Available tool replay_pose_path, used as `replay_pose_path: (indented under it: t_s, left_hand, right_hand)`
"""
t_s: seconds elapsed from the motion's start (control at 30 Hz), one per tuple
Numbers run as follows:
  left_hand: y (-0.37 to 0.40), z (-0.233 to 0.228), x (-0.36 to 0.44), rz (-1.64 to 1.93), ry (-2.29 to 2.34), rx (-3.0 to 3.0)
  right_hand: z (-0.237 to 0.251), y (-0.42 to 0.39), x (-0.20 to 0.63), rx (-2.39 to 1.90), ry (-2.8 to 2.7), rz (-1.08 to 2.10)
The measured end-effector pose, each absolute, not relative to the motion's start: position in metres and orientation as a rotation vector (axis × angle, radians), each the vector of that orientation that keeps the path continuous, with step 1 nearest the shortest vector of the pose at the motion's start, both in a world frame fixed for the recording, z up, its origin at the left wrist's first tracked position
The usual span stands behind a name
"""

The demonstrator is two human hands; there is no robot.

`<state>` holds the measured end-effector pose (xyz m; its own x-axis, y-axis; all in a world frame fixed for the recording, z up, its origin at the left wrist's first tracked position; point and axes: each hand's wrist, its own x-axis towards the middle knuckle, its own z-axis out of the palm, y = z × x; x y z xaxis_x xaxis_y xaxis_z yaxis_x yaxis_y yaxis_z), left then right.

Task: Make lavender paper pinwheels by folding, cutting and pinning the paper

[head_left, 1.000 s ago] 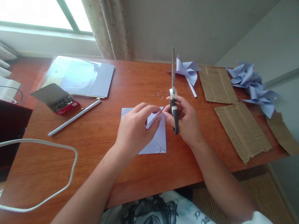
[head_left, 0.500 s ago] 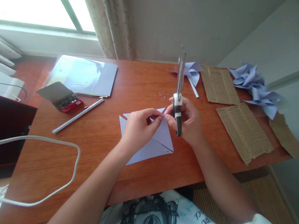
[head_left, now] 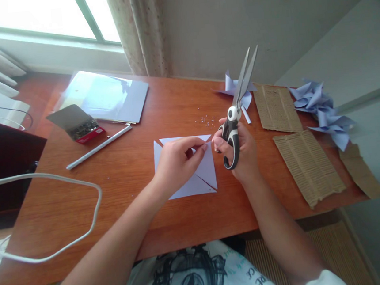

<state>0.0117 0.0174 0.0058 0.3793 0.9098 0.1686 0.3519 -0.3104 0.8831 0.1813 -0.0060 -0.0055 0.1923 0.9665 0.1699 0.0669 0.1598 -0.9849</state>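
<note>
- Here, the square paper (head_left: 190, 187) with diagonal cuts lay on the wooden table (head_left: 184, 227), below the left hand (head_left: 178, 161), which was nearer and pinched it near the far right corner (which flap exactly, I could not tell).
- The right hand (head_left: 246, 153), just beside that corner, was curled around the scissors (head_left: 232, 113).
- Their long axis pointed forward and rightward, away from the paper.

The table (head_left: 173, 104) is brown wood. A shiny folder (head_left: 112, 96), an open red box (head_left: 89, 134) of little metal bits, a white stick (head_left: 99, 147) and a white cord (head_left: 46, 175) lie on the left. A square of paper (head_left: 207, 167) with cuts is in the middle, near tiny bits (head_left: 205, 120). Paper pinwheels (head_left: 322, 100) and cardboard pieces (head_left: 308, 167) lie right.
</note>
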Motion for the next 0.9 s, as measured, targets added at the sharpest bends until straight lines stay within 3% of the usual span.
replay_pose_path:
  t_s: [0.3, 0.9]
  left_hand:
    - [0.0152, 0.0027, 0.0124, 0.971, 1.12, 2.035]
    - [0.0172, -0.0006, 0.0123, 0.954, 1.068, 1.643]
  right_hand:
    - [-0.0094, -0.002, 0.186, -1.168, -1.14, 1.15]
    - [-0.0043, -0.003, 0.1849, -1.144, -1.191, 1.115]
